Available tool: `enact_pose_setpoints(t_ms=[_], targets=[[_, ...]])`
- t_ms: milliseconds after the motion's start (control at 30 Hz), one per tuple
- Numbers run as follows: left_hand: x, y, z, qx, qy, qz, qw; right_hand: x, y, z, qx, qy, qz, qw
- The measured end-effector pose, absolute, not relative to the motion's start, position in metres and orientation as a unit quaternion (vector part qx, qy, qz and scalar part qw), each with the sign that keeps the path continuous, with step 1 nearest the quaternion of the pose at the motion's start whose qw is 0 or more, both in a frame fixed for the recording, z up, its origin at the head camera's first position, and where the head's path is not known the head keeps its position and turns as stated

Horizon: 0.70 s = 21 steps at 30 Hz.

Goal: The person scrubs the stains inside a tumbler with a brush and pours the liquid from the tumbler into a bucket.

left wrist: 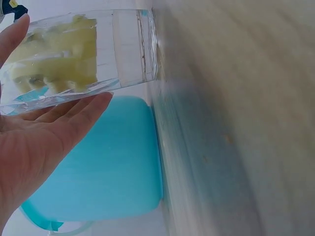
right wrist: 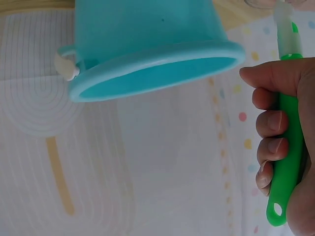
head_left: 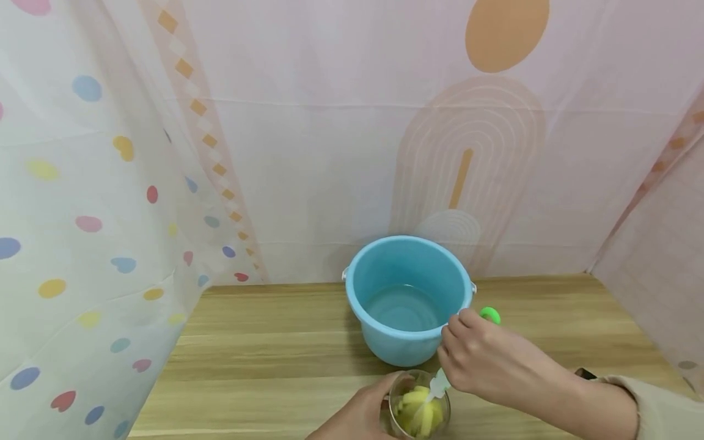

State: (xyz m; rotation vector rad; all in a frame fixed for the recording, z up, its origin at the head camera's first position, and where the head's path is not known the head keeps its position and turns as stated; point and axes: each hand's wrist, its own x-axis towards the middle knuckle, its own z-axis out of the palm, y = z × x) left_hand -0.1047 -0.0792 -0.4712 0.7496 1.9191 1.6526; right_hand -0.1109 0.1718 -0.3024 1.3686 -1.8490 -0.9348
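In the head view my left hand (head_left: pixel 360 412) holds a clear glass (head_left: pixel 392 406) at the table's near edge. The left wrist view shows my thumb and fingers on opposite sides of the glass (left wrist: pixel 130 46), which stands on the table. My right hand (head_left: pixel 478 357) grips the green handle (right wrist: pixel 289 142) of a cup brush, its fingers curled round it. The brush's pale neck (head_left: pixel 439 385) slants down into the glass, and its yellow sponge head (left wrist: pixel 59 56) sits inside. Part of the handle is hidden by my right hand in the head view.
Just behind the glass stands a light blue bucket (head_left: pixel 407 351) with some water (head_left: pixel 404 308) in the bottom. Both are on a wood-grain table (head_left: pixel 264 348). Patterned curtains (head_left: pixel 308 171) hang behind the table and along its sides.
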Motion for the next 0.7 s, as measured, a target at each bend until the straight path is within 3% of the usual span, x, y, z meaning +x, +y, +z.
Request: enact_pose_setpoints(t_ms=[700], targets=[[-0.106,-0.078,-0.471,0.268,0.685,0.627,0.257,-0.112,0.154,-0.332,0.519,-0.686,-0.384,0.336]])
